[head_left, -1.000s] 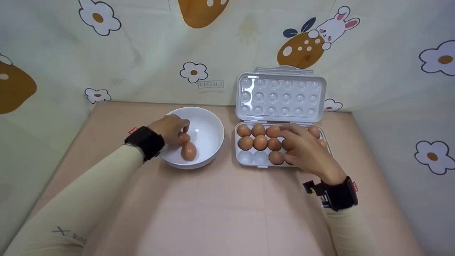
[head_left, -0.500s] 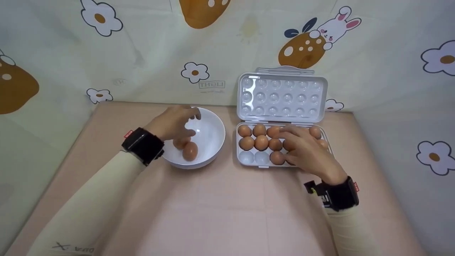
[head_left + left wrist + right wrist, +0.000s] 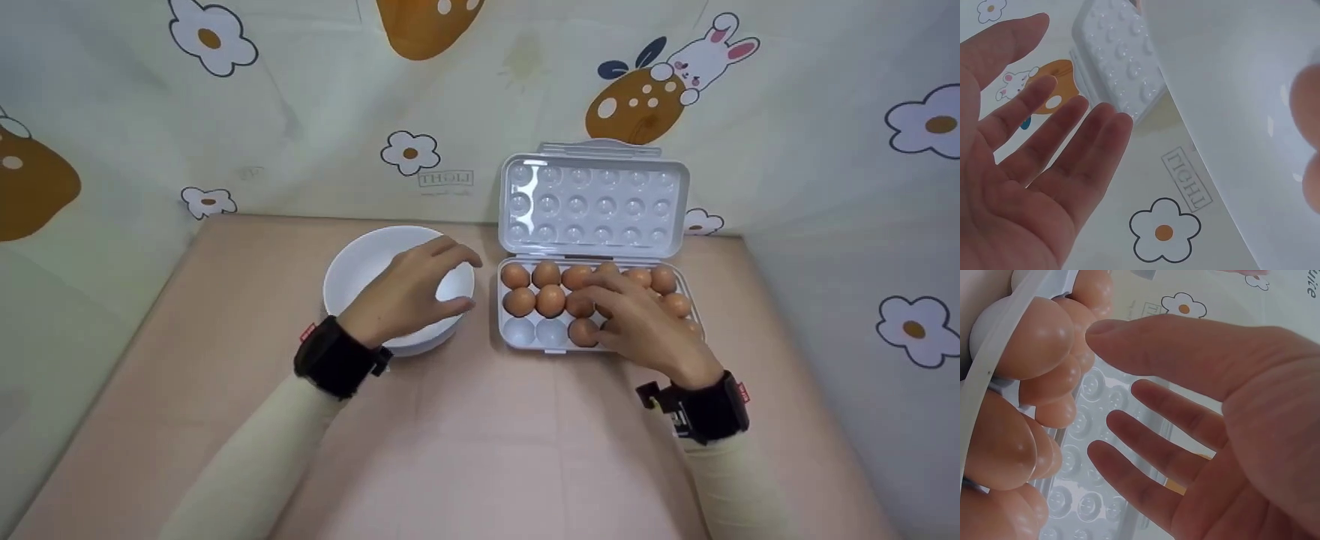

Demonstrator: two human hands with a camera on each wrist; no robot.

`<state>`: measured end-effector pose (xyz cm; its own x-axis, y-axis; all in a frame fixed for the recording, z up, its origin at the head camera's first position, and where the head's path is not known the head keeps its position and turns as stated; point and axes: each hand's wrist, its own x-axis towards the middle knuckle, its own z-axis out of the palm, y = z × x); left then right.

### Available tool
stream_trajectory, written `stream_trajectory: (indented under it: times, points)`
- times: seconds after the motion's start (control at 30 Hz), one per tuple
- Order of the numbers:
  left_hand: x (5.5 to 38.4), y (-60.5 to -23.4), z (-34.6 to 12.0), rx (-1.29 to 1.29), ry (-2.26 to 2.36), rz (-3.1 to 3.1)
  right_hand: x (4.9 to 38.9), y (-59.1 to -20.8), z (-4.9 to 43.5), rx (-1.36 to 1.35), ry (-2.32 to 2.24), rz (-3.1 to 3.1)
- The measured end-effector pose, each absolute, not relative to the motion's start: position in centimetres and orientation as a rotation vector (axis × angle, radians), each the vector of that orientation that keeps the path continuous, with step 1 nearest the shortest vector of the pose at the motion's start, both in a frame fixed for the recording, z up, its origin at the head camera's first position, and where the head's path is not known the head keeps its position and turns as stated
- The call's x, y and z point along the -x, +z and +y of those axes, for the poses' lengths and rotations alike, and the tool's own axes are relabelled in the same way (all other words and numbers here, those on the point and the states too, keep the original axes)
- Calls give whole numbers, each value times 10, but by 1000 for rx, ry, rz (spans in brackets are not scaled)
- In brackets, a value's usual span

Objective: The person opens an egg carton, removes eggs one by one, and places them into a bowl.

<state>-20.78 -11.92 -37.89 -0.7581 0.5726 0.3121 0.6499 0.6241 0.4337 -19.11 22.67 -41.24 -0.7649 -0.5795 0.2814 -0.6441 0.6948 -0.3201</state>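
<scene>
I see the left hand [image 3: 409, 292] shifted toward the pink counter's [image 3: 480, 457] right edge, free to grasp, fingers spread like the right hand's [image 3: 645, 322].

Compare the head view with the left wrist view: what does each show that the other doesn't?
Only the head view: the right hand over the egg tray, two empty cups at the tray's near-left corner, and both wristbands.
Only the left wrist view: two eggs in the white bowl, partly cut off, and the palm side of the left hand.
Both: the left hand, the bowl, the tray's raised lid and the flowered backdrop.
</scene>
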Motion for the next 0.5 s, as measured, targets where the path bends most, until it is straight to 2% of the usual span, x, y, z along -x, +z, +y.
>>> stream_trajectory:
  times: [0.5]
  points:
    - [194, -398, -98, 989, -837, -2690, 189, -418, 221, -983, 647, -2827]
